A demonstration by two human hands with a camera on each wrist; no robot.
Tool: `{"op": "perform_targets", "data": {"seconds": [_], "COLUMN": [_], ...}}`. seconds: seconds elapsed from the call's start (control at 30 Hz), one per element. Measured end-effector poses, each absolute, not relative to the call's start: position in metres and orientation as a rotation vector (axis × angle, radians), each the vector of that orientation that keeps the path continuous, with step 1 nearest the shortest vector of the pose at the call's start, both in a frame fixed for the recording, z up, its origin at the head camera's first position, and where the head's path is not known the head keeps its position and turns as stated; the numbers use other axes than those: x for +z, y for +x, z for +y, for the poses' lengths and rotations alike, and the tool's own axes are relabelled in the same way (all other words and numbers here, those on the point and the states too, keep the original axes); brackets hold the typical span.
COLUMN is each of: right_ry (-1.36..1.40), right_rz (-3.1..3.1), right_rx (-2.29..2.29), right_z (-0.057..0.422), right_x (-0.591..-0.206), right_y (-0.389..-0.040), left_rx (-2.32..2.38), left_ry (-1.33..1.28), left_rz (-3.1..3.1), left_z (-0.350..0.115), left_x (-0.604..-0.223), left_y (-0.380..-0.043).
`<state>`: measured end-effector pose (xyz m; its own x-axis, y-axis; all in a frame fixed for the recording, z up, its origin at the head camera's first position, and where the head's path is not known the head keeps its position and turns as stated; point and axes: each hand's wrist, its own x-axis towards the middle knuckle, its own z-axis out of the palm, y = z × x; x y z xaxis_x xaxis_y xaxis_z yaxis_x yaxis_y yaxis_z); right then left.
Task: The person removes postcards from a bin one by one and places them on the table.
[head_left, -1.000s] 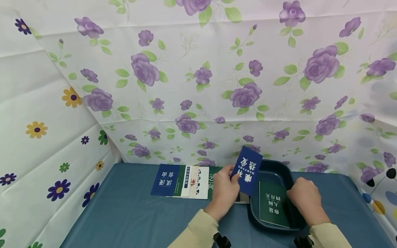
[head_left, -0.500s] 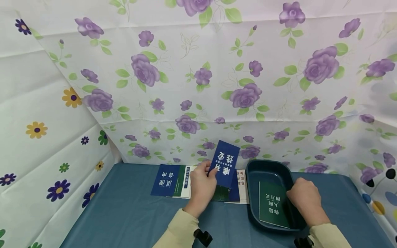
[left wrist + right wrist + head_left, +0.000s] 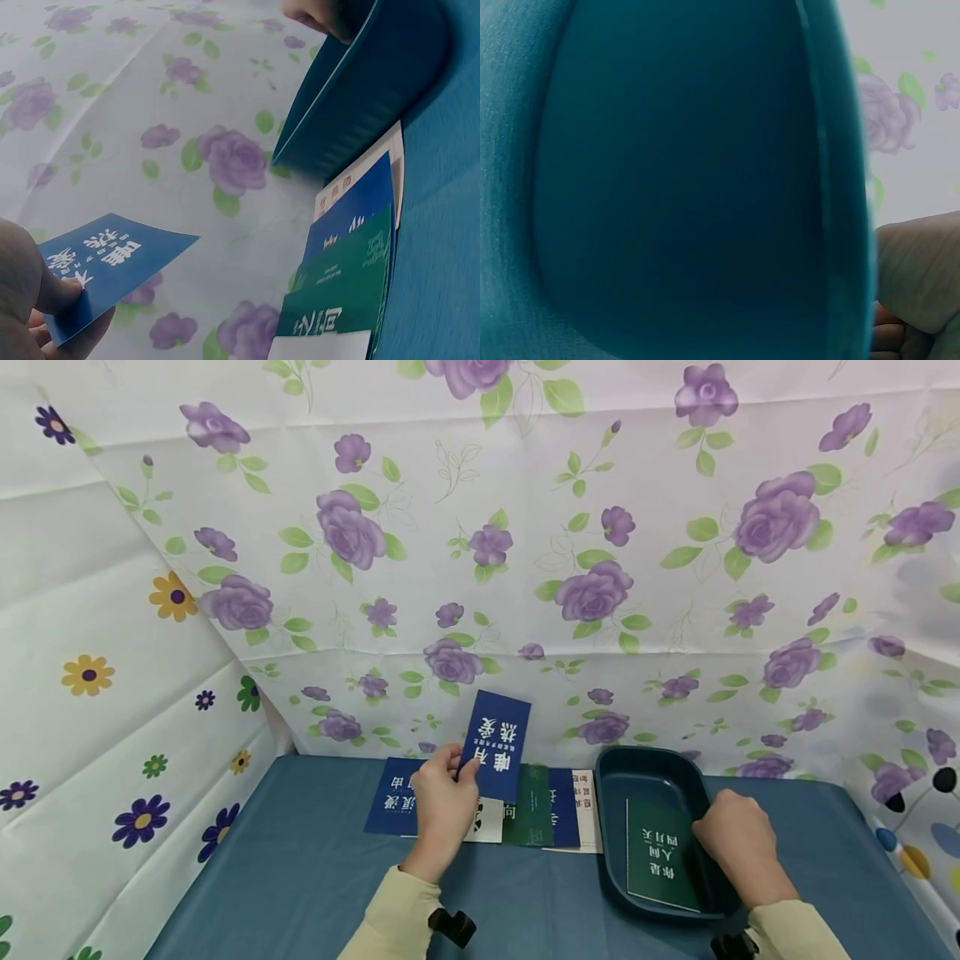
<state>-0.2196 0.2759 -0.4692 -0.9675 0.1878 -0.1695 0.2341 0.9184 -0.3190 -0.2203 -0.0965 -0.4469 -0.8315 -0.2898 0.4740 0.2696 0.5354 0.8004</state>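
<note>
My left hand (image 3: 442, 806) pinches a dark blue card (image 3: 498, 743) with white characters between thumb and fingers. It holds the card tilted up over a row of overlapping cards. In the left wrist view the thumb lies across the face of the blue card (image 3: 124, 259). My right hand (image 3: 738, 842) grips the right rim of a dark teal tray (image 3: 651, 768), its fingers curled at the edge. Inside the tray lies a dark green card (image 3: 663, 856) with white characters. The right wrist view is mostly filled by the tray's outer wall (image 3: 682, 172).
The row on the table (image 3: 300, 877) includes a blue card (image 3: 386, 806) at its left end, a green card (image 3: 531, 818) and a cream card (image 3: 587, 810) beside the tray. A flowered cloth (image 3: 480, 568) rises behind the table's back edge.
My left hand has carried the blue card leftward from the tray's left edge to over the left part of the row. The right hand and the tray have stayed put.
</note>
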Motion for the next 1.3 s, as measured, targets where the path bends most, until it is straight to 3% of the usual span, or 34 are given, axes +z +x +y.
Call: {"op": "perform_targets", "data": {"seconds": [1.3], "right_ry": [0.318], "right_rz": [2.997], "right_rx": [-0.563], "right_z": [0.273], "right_x": [-0.472], "right_y": [-0.214], "left_rx": [-0.976], "left_ry": [0.468], "left_rz": [-2.293], "left_z": [-0.231], "left_x": [-0.476], "left_y": [-0.219]}}
